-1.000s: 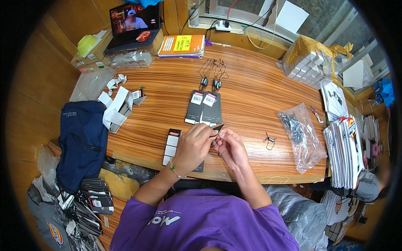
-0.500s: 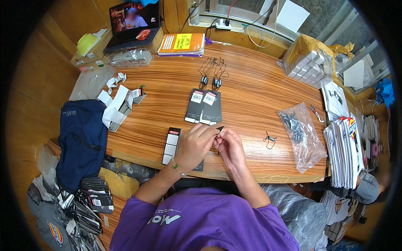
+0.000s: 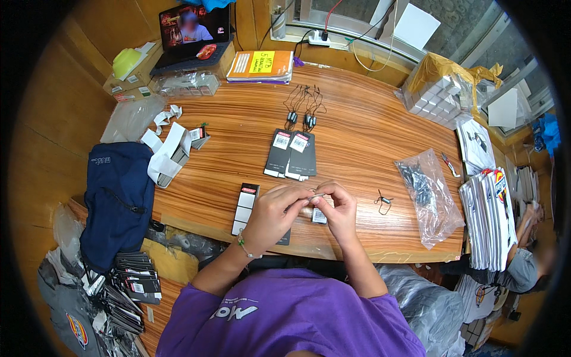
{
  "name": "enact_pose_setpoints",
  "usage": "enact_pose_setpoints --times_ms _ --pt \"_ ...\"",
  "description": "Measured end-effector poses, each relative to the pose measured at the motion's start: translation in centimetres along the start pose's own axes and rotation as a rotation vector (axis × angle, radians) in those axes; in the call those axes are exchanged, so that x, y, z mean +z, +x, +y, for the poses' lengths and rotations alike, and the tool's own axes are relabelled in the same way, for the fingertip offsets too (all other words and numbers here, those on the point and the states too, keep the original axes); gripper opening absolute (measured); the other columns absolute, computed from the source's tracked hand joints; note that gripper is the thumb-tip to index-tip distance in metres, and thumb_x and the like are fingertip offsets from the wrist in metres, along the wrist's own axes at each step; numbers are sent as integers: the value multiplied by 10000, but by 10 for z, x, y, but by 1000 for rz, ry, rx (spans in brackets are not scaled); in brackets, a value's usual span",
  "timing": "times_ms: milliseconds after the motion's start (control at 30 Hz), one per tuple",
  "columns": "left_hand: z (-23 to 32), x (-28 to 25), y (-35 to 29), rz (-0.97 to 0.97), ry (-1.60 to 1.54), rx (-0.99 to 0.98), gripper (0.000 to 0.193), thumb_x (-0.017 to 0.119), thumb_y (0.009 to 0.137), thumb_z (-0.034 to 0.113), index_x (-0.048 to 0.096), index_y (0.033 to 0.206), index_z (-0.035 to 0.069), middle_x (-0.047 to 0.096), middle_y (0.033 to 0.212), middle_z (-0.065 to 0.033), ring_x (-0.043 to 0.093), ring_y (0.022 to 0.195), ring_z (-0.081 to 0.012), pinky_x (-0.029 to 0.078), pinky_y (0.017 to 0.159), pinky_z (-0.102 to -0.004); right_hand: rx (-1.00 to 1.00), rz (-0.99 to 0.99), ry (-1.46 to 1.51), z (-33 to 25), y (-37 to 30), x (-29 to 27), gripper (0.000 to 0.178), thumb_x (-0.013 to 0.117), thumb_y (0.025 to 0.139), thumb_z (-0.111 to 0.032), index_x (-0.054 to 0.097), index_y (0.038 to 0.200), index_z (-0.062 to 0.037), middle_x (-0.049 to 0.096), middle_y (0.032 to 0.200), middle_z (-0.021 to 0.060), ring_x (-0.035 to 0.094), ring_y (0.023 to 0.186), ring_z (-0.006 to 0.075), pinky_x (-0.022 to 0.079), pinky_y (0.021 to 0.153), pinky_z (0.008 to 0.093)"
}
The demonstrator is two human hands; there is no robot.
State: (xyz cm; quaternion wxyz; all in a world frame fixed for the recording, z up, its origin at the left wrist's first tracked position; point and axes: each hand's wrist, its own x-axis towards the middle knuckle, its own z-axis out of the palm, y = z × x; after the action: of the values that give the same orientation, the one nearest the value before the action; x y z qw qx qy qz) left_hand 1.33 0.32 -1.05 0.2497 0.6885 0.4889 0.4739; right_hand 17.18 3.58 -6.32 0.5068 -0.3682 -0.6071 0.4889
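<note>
Left hand and right hand pinch a thin piece between them, exact kind unclear from here | dark tags lie on the counter just beyond the hands | looks best to keep both pinches light, avoiding creases
</note>
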Motion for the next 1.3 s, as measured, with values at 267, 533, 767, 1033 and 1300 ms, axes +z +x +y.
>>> enact_pose_setpoints --times_ms 267,533,767,1033,1300 --pt "-8 -2 2 43 67 71 130 644 695 -34 642 813 20 622 771 -73 596 741 -219 464 649 -312 400 -88 428 -14 6 2 84 626 796 -62 618 862 -10 598 842 24 542 773 104 424 711 244" --pt "-14 -11 3 -216 209 270 82 642 678 -4 628 734 54 631 777 -33 595 762 -202 430 711 -308 284 -73 588 -18 16 -11 84 561 859 -111 559 844 -29 573 805 55 531 802 133 416 765 253" --pt "-39 -40 12 -255 91 38 290 701 679 96 625 956 52 607 976 -67 539 992 -232 426 847 -312 75 -66 855 -53 20 -12 128 500 909 -178 477 903 -52 520 690 72 526 681 179 434 782 346" --pt "-94 -85 -1 -482 173 -363 556 758 638 186 559 1138 45 534 1113 -110 507 1031 -277 392 914 -340 211 -28 684 -50 10 -19 63 505 894 -110 493 892 -48 524 673 59 480 607 114 413 593 232" --pt "-96 -78 -16 -282 317 -159 429 742 638 117 614 1033 8 573 980 -83 549 917 -232 439 816 -314 240 -89 555 -50 11 -12 49 520 880 -54 517 921 -28 560 721 56 503 637 100 413 598 205"
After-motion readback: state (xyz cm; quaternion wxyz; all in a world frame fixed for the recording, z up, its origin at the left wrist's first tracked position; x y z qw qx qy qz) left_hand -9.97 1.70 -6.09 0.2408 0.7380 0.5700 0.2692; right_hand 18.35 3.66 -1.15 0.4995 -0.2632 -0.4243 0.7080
